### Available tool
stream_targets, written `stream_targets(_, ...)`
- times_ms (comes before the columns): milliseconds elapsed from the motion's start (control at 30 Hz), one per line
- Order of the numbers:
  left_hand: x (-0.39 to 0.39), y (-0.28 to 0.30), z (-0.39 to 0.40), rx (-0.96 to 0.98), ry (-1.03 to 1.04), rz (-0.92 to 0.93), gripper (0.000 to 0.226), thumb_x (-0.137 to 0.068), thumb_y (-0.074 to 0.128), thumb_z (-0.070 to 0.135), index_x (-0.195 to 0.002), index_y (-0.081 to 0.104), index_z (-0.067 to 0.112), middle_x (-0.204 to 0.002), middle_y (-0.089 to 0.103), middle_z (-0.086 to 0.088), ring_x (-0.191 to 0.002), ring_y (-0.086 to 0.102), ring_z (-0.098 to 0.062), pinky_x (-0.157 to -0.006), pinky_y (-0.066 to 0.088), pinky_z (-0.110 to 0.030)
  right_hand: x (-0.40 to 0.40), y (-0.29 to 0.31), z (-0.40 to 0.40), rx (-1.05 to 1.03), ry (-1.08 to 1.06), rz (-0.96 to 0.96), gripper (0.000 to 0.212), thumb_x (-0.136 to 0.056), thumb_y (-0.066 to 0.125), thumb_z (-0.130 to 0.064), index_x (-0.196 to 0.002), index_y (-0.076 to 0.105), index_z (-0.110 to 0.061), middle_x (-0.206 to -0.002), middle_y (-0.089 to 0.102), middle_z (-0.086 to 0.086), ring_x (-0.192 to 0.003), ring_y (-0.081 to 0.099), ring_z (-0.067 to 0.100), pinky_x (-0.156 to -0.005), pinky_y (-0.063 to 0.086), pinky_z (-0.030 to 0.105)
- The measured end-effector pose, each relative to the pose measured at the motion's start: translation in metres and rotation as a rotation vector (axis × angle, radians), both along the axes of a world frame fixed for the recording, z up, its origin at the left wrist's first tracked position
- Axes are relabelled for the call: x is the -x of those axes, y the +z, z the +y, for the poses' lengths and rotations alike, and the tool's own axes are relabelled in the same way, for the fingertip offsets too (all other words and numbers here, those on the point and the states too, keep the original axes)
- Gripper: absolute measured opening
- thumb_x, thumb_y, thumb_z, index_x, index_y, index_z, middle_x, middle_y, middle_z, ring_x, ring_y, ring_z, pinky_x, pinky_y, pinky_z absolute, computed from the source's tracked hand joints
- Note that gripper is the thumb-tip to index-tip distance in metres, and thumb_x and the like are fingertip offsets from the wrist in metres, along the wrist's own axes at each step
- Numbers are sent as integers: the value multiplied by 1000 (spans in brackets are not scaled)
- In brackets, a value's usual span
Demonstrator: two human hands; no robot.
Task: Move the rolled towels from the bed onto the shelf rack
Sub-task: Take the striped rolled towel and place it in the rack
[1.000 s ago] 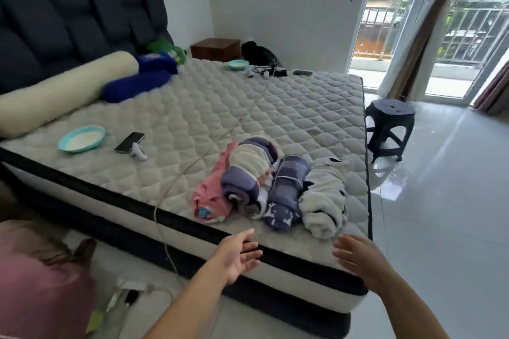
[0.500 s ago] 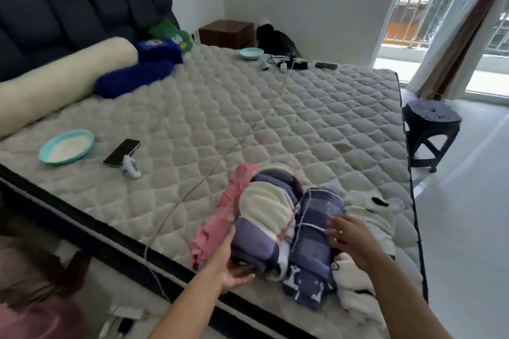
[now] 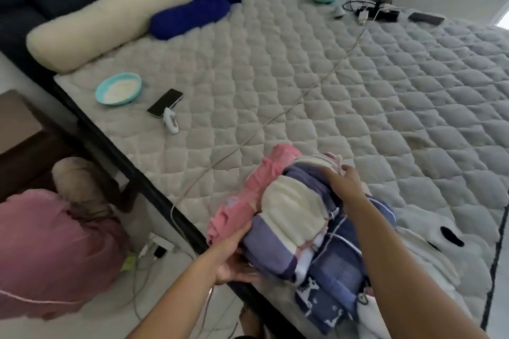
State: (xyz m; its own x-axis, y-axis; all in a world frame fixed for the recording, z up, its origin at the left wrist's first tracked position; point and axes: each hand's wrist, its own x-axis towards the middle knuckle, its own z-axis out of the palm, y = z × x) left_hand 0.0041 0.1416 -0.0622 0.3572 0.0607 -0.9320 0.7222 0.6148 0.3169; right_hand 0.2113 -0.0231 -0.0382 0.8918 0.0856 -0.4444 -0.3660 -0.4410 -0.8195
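Note:
Several rolled towels lie bunched at the near corner of the quilted bed (image 3: 330, 85). A purple-and-cream striped towel (image 3: 289, 217) sits on top. My left hand (image 3: 234, 259) cups its near end from below. My right hand (image 3: 341, 181) rests on its far end, fingers curled over the top. A pink towel (image 3: 248, 195) lies to its left, a blue patterned towel (image 3: 338, 283) underneath to the right, and a white towel with black patches (image 3: 440, 250) at the far right. No shelf rack is in view.
A teal bowl (image 3: 118, 88), a phone (image 3: 165, 103) and a small white device (image 3: 170, 124) lie at the bed's left edge. A cable (image 3: 303, 96) crosses the mattress. A cream bolster (image 3: 110, 19) and blue pillows (image 3: 190, 18) are at the head. A person in pink (image 3: 52, 250) crouches at left.
My view has moved closer and tilted down. Both hands went from hovering before the bed to closing on the striped towel, left under its near end, right sliding to its far end.

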Motion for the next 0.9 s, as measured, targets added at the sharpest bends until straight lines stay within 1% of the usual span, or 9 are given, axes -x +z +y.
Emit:
stream_targets(67, -3, 1, -3, -40, 13, 21, 56, -81, 62, 56, -102, 60, 4, -98, 64, -16, -79, 67, -32, -72, 58, -49, -2, -9, 1, 22, 36, 30, 68, -81, 72, -34, -135, 41, -7, -127, 54, 13, -114, 53, 30, -92, 45, 39)
stream_targets(167, -5, 1, -7, -96, 17, 43, 62, -79, 64, 58, -109, 61, 4, -99, 65, -15, -80, 68, -33, -76, 58, -51, -1, -18, 0, -8, 13, 74, 72, -76, 76, -31, -133, 39, -5, -127, 54, 10, -117, 53, 31, -94, 47, 40)
stream_targets(333, -6, -2, -14, -118, 40, 36, 58, -81, 59, 61, -100, 63, 7, -101, 66, -14, -90, 66, -35, -86, 55, -54, -5, -26, -6, -14, -17, 102, 79, -73, 78, -33, -133, 37, -3, -130, 53, 17, -118, 53, 34, -94, 47, 39)
stream_targets(433, -3, -2, -19, -129, 71, 18, 66, -77, 59, 66, -108, 64, 8, -110, 67, -16, -101, 65, -37, -86, 54, -58, -11, -23, -13, -35, 40, 137, 86, -59, 82, -45, -128, 46, -7, -124, 61, 13, -107, 60, 31, -92, 51, 45)
stream_targets(533, 0, 9, -23, -148, 120, -17, 57, -79, 57, 65, -101, 64, 12, -106, 67, -14, -102, 64, -36, -88, 53, -59, -16, -13, -17, -67, 90, 145, 66, -72, 79, -36, -122, 52, -2, -109, 61, 11, -93, 58, 25, -75, 47, 34)
stream_targets(567, 2, 14, -23, -158, 140, -26, 53, -80, 57, 64, -97, 63, 14, -104, 66, -13, -102, 63, -36, -90, 52, -58, -16, -10, -17, -76, 98, 151, 65, -73, 77, -38, -121, 53, -2, -106, 60, 11, -91, 58, 25, -73, 46, 33)
stream_targets(700, 13, 37, -13, -207, 190, -89, 48, -80, 59, 60, -107, 59, 20, -107, 64, -9, -99, 62, -33, -88, 53, -57, -3, 9, -8, -116, 87, 86, 82, -55, 74, -60, -113, 57, -5, -105, 66, 12, -93, 63, 29, -79, 55, 42)
stream_targets(800, 30, 60, -3, -238, 245, -161, 43, -84, 59, 54, -113, 55, 22, -105, 62, -7, -97, 61, -30, -83, 55, -53, 10, 31, 11, -255, 45, 39, 62, -71, 75, -44, -115, 51, -7, -107, 60, 7, -96, 59, 25, -79, 51, 38)
stream_targets(900, 55, 87, 10, -316, 326, -225, 45, -85, 61, 50, -117, 54, 20, -107, 61, -7, -98, 60, -29, -82, 56, -51, 27, 57, 41, -358, 76, -18, 49, -75, 75, -36, -108, 49, -12, -107, 58, 6, -99, 58, 24, -83, 50, 38)
